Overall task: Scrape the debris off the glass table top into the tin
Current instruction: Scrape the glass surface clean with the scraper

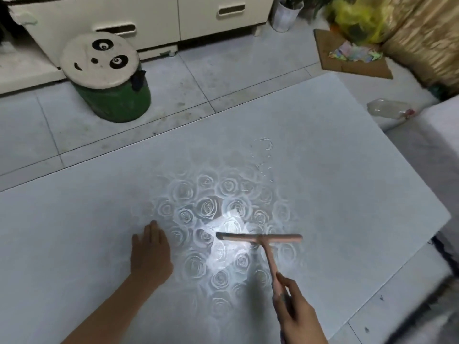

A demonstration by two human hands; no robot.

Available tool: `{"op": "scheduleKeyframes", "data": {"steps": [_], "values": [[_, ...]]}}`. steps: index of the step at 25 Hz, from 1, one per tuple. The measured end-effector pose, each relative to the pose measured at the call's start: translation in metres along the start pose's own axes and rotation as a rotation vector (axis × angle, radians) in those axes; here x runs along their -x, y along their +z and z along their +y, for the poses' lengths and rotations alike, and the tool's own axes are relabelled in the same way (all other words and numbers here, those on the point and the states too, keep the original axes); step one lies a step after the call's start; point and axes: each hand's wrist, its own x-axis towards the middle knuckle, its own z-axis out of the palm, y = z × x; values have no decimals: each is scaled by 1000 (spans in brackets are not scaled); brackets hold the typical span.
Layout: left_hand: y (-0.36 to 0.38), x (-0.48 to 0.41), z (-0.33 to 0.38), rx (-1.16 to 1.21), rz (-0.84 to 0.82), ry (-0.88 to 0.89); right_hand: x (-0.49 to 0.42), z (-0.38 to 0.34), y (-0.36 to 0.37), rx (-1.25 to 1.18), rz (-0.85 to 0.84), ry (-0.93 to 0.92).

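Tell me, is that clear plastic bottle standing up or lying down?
Lying down: the plastic bottle rests on its side beyond the table's right edge.

The right hand runs off the bottom edge; the yellow bag is blurred.

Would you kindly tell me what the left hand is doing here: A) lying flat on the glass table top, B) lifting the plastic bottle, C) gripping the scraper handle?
A: the left hand lies with straight fingers on the glass table top, apart from the pink scraper that the right hand holds.
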Motion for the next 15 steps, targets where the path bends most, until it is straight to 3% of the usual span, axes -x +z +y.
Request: {"op": "scheduleKeyframes", "data": {"steps": [3,8,12,15], "values": [[-5,-7,34,11,53,54,-56,-33,6,2,34,-160],[-14,-7,76,13,93,97,-124,-67,-24,-72,10,-191],[-27,3,116,67,88,133,-42,32,-75,-78,-110,-331],[-30,16,149,43,81,178,1,124,-129,9,-140,-219]]}}
